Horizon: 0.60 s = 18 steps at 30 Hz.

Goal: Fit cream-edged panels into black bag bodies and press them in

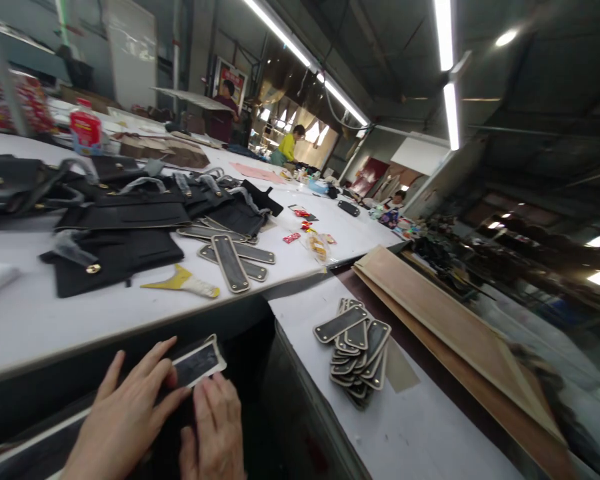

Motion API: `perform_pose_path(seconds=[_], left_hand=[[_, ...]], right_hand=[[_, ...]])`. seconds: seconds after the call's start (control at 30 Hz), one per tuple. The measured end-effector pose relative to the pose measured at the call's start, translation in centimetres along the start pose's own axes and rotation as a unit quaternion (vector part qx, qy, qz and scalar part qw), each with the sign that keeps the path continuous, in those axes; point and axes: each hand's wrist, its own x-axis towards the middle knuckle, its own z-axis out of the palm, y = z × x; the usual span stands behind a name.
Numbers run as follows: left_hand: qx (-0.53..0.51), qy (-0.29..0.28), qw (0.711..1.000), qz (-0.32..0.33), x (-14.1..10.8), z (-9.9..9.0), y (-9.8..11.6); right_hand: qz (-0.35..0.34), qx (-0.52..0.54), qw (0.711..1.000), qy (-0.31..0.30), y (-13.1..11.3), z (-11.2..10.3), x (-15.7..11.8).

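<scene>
Low in the head view, a long dark leather strip with a pale edge point(199, 364) runs from the lower left to just past my hands. Across its middle lies my left hand point(133, 403), thumb and bent fingers gripping the strip while other fingers stick up. My right hand point(216, 427) pinches its near edge close to the right end, fingers together. Part of the strip is hidden under my left hand. Right of my hands, a stack of short dark pieces with pale borders and corner studs point(353, 353) lies on a white side table.
On the white worktable point(130, 320) are black bags point(125, 253), more bordered pieces point(230, 263), a yellow tool with a wrapped handle point(180, 281) and a red bottle point(85, 127). Large brown boards point(455, 333) lean at right. Other people, including one in yellow point(283, 147), are farther back.
</scene>
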Motion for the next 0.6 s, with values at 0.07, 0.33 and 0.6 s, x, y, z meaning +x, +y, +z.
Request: perform_pose_path(seconds=[0.07, 0.33, 0.6], left_hand=[[0.038, -0.011, 0.998, -0.045, -0.6, -0.9, 0.6], [0.051, 0.016, 0.992, -0.111, -2.5, -2.7, 2.1], [0.035, 0.027, 0.990, -0.135, -3.7, -3.2, 2.3]], right_hand=[[-0.072, -0.033, 0.994, -0.081, 0.5, -0.5, 0.2], [-0.130, -0.037, 0.984, -0.114, 1.7, 0.7, -1.2], [-0.147, 0.025, 0.985, -0.089, 0.4, 1.4, -1.3]])
